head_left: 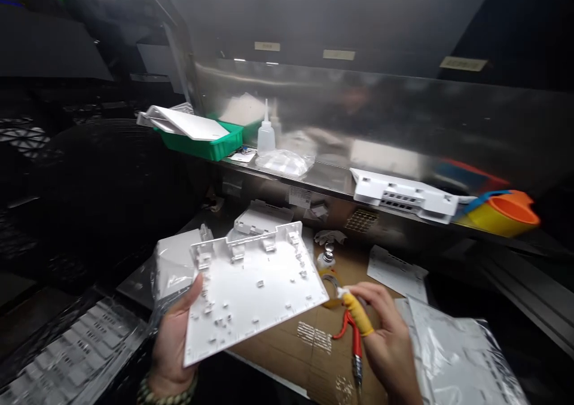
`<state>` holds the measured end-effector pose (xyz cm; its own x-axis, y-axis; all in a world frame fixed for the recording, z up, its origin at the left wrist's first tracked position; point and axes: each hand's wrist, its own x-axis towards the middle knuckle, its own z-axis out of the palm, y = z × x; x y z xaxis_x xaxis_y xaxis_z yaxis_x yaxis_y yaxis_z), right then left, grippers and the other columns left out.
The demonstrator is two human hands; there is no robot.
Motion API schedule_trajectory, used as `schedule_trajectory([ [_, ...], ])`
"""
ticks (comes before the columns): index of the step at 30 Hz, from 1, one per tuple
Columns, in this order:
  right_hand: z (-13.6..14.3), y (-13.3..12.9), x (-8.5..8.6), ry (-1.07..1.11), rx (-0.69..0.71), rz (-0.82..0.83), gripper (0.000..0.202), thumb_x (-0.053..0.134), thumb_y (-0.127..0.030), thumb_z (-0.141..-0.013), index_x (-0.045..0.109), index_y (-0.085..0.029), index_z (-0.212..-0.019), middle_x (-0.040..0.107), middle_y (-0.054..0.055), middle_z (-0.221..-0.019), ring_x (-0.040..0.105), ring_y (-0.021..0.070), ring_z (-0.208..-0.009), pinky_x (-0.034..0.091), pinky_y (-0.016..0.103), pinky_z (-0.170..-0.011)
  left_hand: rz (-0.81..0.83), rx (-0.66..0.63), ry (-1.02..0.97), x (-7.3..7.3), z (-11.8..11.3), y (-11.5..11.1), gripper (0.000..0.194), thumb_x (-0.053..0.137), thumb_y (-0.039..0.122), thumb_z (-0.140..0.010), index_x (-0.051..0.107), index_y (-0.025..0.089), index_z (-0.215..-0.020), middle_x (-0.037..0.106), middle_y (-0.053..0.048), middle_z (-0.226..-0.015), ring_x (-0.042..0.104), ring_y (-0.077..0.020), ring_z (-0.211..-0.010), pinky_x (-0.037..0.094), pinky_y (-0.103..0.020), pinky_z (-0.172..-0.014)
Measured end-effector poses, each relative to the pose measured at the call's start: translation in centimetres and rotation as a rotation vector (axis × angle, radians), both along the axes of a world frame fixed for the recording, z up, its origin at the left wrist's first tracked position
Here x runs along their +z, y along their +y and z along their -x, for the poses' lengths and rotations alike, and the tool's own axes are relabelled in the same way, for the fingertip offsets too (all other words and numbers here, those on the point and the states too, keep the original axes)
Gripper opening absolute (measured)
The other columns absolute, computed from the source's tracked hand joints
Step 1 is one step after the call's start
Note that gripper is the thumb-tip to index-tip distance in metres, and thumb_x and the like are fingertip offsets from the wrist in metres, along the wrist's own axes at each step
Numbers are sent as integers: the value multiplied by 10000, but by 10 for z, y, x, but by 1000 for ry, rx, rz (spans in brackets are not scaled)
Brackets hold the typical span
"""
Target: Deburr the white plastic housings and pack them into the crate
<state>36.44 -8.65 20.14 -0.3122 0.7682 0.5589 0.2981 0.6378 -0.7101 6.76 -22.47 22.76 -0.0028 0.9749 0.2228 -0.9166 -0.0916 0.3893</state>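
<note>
My left hand [176,333] grips a white plastic panel [251,291] by its left edge, thumb on the near face. The panel is tilted, showing several small clips and bosses on its inner side. My right hand [385,327] is closed to the right of the panel and apart from it, thumb and index finger pressed together. A yellow wrap [357,314] covers the thumb. Something small and white shows at the fingertips, too unclear to name. Below that hand lies a red air blow gun [356,342] on a cardboard sheet [287,345]. A tape roll [330,285] is just behind the fingertips.
Bagged white parts lie at left [72,357] and right [461,357]. A metal shelf [332,177] carries a green bin [201,145], a squeeze bottle [266,136], a white part [403,194] and a yellow-orange cup [502,213]. A pump bottle [326,258] stands behind the tape.
</note>
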Motion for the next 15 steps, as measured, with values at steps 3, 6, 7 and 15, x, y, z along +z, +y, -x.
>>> schedule_trajectory([
  [3,11,-7,1,-46,103,-24,337,560,-92,-893,707,-300,-1113,657,43,-1083,668,187,-977,568,262,-774,17,19,-55,0,1,-6,672,153,588,-1022,279,291,-1612,486,-85,-1575,349,-310,-1498,150,-548,-1269],
  [6,13,-8,-1,-42,50,-50,301,567,-96,-899,724,-281,-1077,659,50,-1047,672,186,-934,577,265,-763,83,27,-52,-2,3,-9,622,226,550,-1030,311,318,-1600,541,-75,-1534,396,-319,-1474,200,-564,-1258],
  [7,13,-8,-3,-25,18,-53,285,569,-107,-909,723,-279,-1076,657,53,-1048,672,189,-941,575,270,-770,103,31,-44,-3,4,-10,612,243,540,-1030,316,323,-1598,554,-73,-1523,406,-323,-1467,211,-571,-1254],
  [15,19,5,-12,-91,161,-68,216,573,-124,-934,715,-254,-1031,673,49,-982,682,176,-863,583,262,-739,189,79,15,-4,3,-22,603,356,492,-1012,304,358,-1598,598,-20,-1476,431,-359,-1441,285,-616,-1231],
])
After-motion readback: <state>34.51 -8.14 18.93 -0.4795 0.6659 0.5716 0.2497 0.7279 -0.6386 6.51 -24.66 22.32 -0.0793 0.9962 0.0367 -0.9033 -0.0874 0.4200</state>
